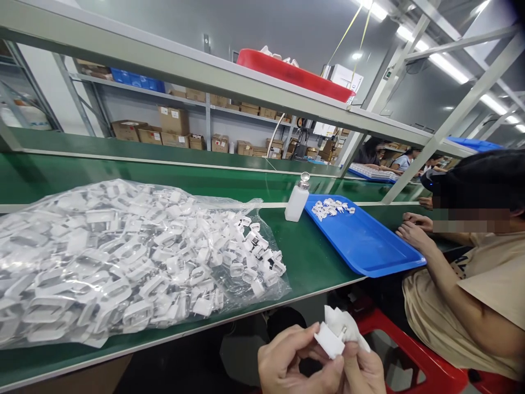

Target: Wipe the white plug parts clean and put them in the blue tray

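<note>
My left hand [289, 361] is closed on a small white plastic piece [329, 340], pinching it between thumb and fingers below the table's front edge. A metal pin shows at the piece's right side. Against that side, my right hand [363, 369] holds a crumpled white cloth [346, 323]. A large clear plastic bag [156, 246] full of similar white pieces lies on the green table [301, 257], its opening toward the right. Several white pieces [330, 208] sit at the far end of a blue tray [369, 241].
A white bottle with a metal top [297, 200] stands between bag and tray. Overhead, a shelf bears a red tray [287, 74]. At right, a person in a beige shirt [471, 295] has hands near the blue tray. A red stool [414, 355] stands behind my right hand.
</note>
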A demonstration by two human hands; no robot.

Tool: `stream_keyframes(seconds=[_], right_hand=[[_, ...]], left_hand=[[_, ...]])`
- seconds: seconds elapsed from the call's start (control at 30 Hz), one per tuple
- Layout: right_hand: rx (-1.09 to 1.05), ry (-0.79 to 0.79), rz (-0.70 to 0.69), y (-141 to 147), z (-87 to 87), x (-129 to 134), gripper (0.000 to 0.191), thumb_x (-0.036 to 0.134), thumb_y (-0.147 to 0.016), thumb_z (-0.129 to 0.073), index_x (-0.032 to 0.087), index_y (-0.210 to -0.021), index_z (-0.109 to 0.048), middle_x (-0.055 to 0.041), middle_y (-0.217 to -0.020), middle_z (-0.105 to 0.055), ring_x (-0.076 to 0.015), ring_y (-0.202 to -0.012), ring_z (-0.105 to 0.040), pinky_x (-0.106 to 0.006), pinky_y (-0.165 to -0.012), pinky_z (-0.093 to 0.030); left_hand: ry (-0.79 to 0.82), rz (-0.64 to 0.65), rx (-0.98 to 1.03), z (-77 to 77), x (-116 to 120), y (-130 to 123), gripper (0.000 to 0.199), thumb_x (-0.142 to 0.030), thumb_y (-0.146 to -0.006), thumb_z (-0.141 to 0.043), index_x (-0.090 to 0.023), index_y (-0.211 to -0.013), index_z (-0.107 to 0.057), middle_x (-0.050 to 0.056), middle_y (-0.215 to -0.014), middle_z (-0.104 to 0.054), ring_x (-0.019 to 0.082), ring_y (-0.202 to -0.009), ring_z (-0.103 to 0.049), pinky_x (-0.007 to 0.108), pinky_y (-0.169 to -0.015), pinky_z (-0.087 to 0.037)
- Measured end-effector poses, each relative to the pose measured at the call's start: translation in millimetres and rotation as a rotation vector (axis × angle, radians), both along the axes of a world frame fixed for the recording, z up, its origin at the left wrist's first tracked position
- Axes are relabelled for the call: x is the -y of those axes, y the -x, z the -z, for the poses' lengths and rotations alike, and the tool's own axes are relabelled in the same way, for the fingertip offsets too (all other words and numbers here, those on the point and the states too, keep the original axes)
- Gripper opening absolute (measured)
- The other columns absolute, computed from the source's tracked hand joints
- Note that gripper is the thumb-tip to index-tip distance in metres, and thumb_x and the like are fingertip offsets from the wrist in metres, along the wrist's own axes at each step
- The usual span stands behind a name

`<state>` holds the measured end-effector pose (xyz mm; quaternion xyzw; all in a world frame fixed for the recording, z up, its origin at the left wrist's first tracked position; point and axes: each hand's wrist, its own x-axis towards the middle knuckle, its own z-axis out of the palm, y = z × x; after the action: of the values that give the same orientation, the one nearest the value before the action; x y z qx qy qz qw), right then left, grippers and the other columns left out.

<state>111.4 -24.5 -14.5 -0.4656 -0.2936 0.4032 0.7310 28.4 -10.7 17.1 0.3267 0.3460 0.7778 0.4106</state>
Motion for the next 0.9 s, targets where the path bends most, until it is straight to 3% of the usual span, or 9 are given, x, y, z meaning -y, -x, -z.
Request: stream_keyframes(seconds=[0.13,0.33,0.47,0.6,0.73,0.8,0.9], right_hand=[[-0.126,0.057,-0.058,-5,-1.6,-1,0.031,0.049,-0.077,-0.083,0.022,-0.092,-0.079,-0.0084,-0.084,-0.078,-0.0279,-0.084,-0.073,-0.040,-0.078,-0.058],[-0.208,0.100,-0.285,-34,-15.4,0,0.030,0.050,-0.075,-0.085,0.026,-0.092,-0.080,-0.0087,-0.093,-0.080,-0.0266,-0.077,-0.075,-0.045,-0.080,-0.060],[-0.189,0.092,-0.206,-31,-20.5,-4,0.035,0.056,-0.081,-0.077,0.025,-0.098,-0.080,-0.0089,-0.092,-0.080,-0.0255,-0.076,-0.073,-0.040,-0.072,-0.060],[-0.056,0.039,-0.117,-20,-13.3,-4,0.034,0.051,-0.082,-0.078,0.019,-0.093,-0.079,-0.0068,-0.074,-0.073,-0.0197,-0.058,-0.065,-0.033,-0.058,-0.055],[-0.007,-0.002,-0.137,-13,-7.6,-2,0.032,0.049,-0.088,-0.072,0.018,-0.083,-0.076,-0.0004,-0.057,-0.058,-0.0127,-0.049,-0.052,-0.024,-0.046,-0.045],[0.050,-0.013,-0.157,-9,-11.2,-2,0.034,0.050,-0.091,-0.068,0.018,-0.081,-0.075,-0.0006,-0.059,-0.057,-0.0125,-0.051,-0.052,-0.023,-0.048,-0.045],[0.306,0.028,-0.034,-2,-24.9,-1,0.032,0.050,-0.090,-0.068,0.019,-0.086,-0.077,-0.0039,-0.075,-0.063,-0.0169,-0.067,-0.060,-0.025,-0.060,-0.049]], left_hand=[[-0.091,0.051,-0.015,9.5,-5,3,0.039,-0.009,-0.055,-0.089,-0.026,-0.089,-0.085,-0.001,-0.072,-0.076,0.012,-0.047,-0.068,0.017,-0.048,-0.059],[-0.120,0.281,0.066,15.4,-7,0,0.040,-0.024,-0.057,-0.095,-0.026,-0.095,-0.085,0.003,-0.073,-0.079,0.014,-0.055,-0.071,0.019,-0.053,-0.062],[0.040,0.446,0.253,10.7,-4,2,0.041,-0.026,-0.051,-0.098,-0.021,-0.089,-0.086,0.007,-0.076,-0.080,0.018,-0.055,-0.072,0.023,-0.051,-0.062],[0.133,0.600,0.373,5.3,-5,3,0.039,-0.028,-0.054,-0.097,-0.017,-0.089,-0.085,0.010,-0.067,-0.079,0.015,-0.048,-0.068,0.021,-0.046,-0.058],[0.182,0.690,0.451,3.6,-10,0,0.038,-0.037,-0.059,-0.096,-0.014,-0.087,-0.085,0.010,-0.062,-0.077,0.013,-0.047,-0.066,0.018,-0.045,-0.055],[0.228,0.731,0.489,4.3,-12,-1,0.038,-0.041,-0.063,-0.094,-0.013,-0.087,-0.085,0.009,-0.057,-0.074,0.010,-0.046,-0.064,0.014,-0.044,-0.052],[0.302,0.760,0.534,5.9,-14,1,0.038,-0.042,-0.065,-0.093,-0.011,-0.085,-0.084,0.006,-0.055,-0.070,0.006,-0.046,-0.060,0.009,-0.045,-0.048]])
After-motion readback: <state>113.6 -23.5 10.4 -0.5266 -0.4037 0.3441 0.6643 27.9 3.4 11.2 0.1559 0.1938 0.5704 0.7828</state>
